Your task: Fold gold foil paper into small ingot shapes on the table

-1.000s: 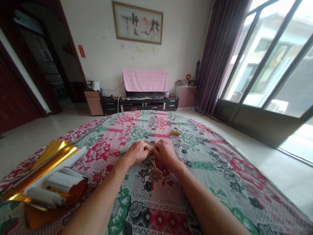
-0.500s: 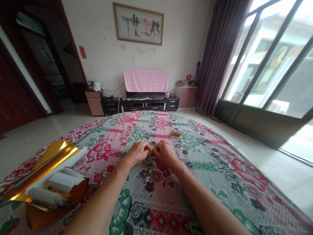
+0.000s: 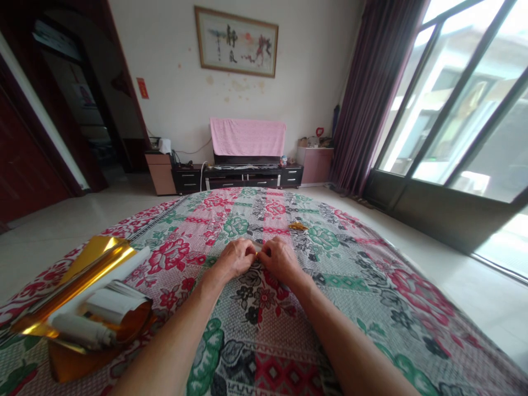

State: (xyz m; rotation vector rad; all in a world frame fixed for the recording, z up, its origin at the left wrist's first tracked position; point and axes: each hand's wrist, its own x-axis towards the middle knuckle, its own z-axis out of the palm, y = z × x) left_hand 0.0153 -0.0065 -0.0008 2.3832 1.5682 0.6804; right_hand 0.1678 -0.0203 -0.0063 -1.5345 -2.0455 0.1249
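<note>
My left hand and my right hand meet just above the middle of the patterned cloth, fingertips almost touching. Both are closed in a pinch on a small piece of gold foil paper, mostly hidden by the fingers. Beyond my right hand lies a small folded gold piece, its exact shape too small to make out. To the left of my forearm rest sheets of gold foil paper, partly rolled, with white backs showing.
White rolls sit among the gold sheets at the left. Past the far edge of the cloth stand a low black cabinet and a screen under a pink cover. A purple curtain and large windows are on the right.
My hands stay pinched together in nearly the same place, with slight finger movement at the gold foil. The whole view has shifted a little; the gold sheets and small folded piece lie unmoved.
</note>
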